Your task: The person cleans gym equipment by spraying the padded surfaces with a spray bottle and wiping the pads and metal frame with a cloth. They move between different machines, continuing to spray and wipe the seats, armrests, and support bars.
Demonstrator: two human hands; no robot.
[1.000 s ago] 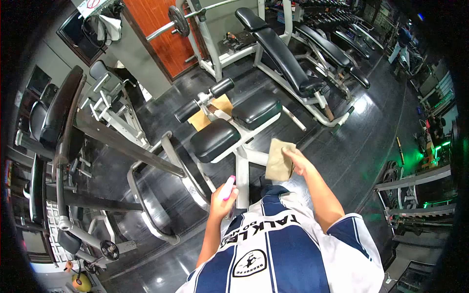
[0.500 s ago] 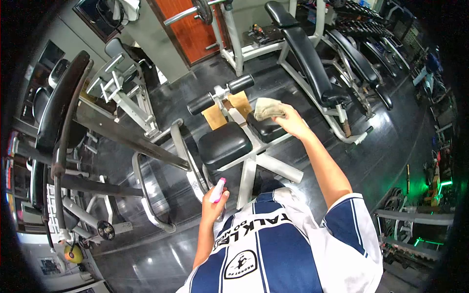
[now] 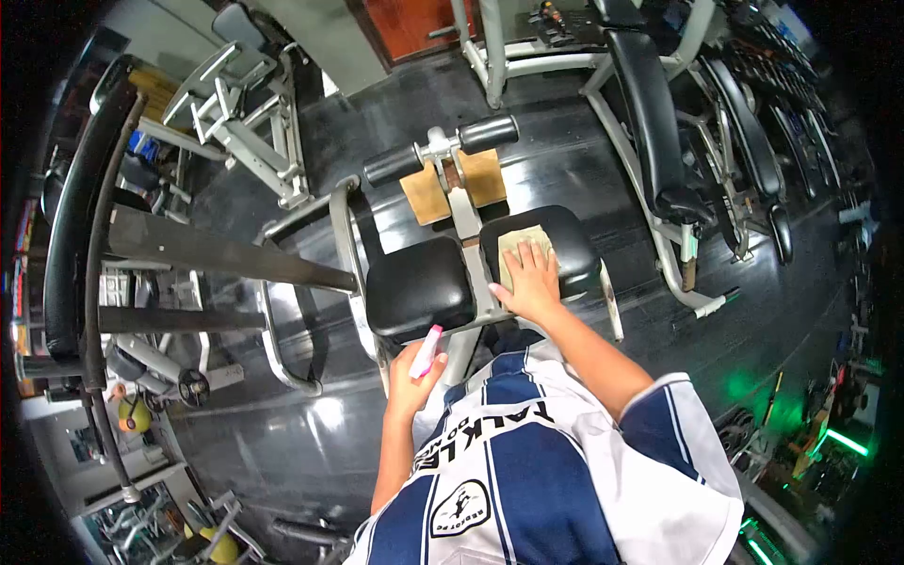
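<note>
Two black padded cushions sit side by side on a light metal bench frame in front of me. My right hand lies flat on a beige cloth, fingers spread, pressing it against the right cushion. Nearer my body, in front of the left cushion, my left hand is closed around what looks like a pink-and-white spray bottle. Its pink tip points away from me, and the lower part is hidden by the hand and shirt.
Beyond the cushions are black foam rollers on a post, with a tan board behind it. A long black bench stands at right. To the left, a thick metal beam and curved tube frames flank the seat.
My right hand has come down from above the right cushion and flattened the bunched cloth onto it. My left hand still holds the bottle. The view has shifted.
</note>
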